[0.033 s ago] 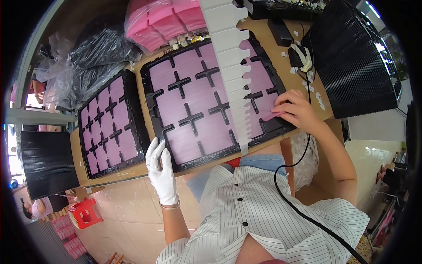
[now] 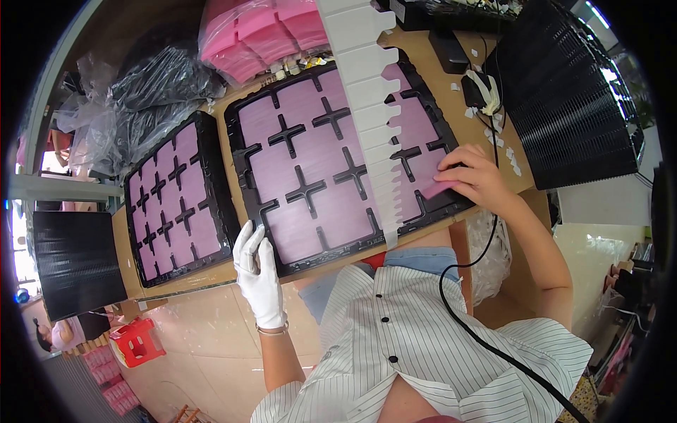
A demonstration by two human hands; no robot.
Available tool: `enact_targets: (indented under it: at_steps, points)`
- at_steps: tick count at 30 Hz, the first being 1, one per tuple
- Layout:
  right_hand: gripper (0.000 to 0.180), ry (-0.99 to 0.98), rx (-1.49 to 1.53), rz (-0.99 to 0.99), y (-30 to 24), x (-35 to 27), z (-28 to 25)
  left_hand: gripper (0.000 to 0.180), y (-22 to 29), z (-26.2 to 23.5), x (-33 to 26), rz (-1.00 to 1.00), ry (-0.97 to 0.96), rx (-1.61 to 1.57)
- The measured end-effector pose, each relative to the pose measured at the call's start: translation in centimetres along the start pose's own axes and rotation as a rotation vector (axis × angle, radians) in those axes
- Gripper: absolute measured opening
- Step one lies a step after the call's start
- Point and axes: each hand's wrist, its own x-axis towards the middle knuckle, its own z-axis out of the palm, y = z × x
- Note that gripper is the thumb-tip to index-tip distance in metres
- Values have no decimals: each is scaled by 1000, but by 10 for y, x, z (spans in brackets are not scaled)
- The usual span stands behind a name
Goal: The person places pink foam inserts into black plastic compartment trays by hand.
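Observation:
A black plastic tray (image 2: pixel 328 256) with cross-shaped dividers lies in front of me, its cells lined with pink-purple sheet. At its lower right corner my right hand (image 2: pixel 479 176), bare, pinches a small pink foam piece (image 2: pixel 438 188) between thumb and fingers. My left hand (image 2: pixel 259 278), in a white glove, rests by the lower left corner with fingers stretched, the fingertips at the tray's edge. Across the tray's right part runs a long white strip (image 2: pixel 374 106) with a notched right edge. To the left stands a second black tray (image 2: pixel 220 190) with similar pink cells.
Bagged pink foam blocks (image 2: pixel 264 35) sit behind the tray, with black plastic bags (image 2: pixel 159 88) to their left. Stacked black trays (image 2: pixel 564 92) rise at the right. A black cable (image 2: pixel 486 335) crosses my right side. White scraps (image 2: pixel 513 163) litter the cardboard-covered table.

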Motion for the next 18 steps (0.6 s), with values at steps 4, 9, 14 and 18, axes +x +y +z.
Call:
enact_targets:
  at_steps: [4,9,14,18]
  points:
    - [22,54,58,-69,5,-1,3,23,-4,2,1,40,13,30]
    - [23,17,78,-49,8,5,1,23,-4,2,0,45,15,60]
    - [22,10,115,-39,6,5,-3,22,-2,2,0,33,9,34]
    - [21,-11,109,-63,-3,-1,-7,22,0,0,-2,28,2,37]
